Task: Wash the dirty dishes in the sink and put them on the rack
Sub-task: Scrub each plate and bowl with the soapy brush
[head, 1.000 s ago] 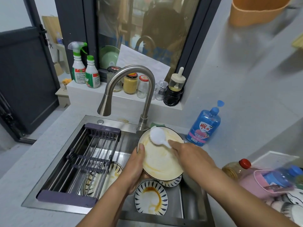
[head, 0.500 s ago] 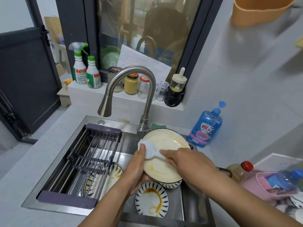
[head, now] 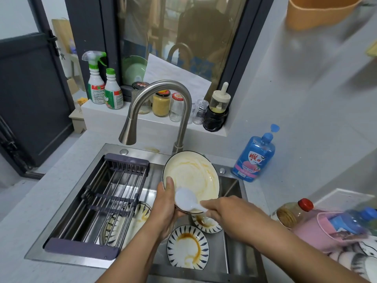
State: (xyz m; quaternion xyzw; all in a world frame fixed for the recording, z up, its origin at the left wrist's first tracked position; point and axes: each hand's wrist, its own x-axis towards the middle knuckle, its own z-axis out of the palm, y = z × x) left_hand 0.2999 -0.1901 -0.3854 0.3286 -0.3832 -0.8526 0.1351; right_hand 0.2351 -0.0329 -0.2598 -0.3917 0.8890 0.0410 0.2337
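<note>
Stained plate [head: 193,176] and white scrubber [head: 186,199] in hands [head: 164,209] [head: 232,216] over sink [head: 232,187]

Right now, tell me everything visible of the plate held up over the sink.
The plate is round, looks ceramic, cream inside with a thin dark rim, smeared with yellowish residue. It is tilted up, face toward the camera, over the right half of the sink, before the faucet base. The left hand grips its left edge, thumb on the face. A white scrubbing tool, held by the right hand, touches its lower face.
</note>
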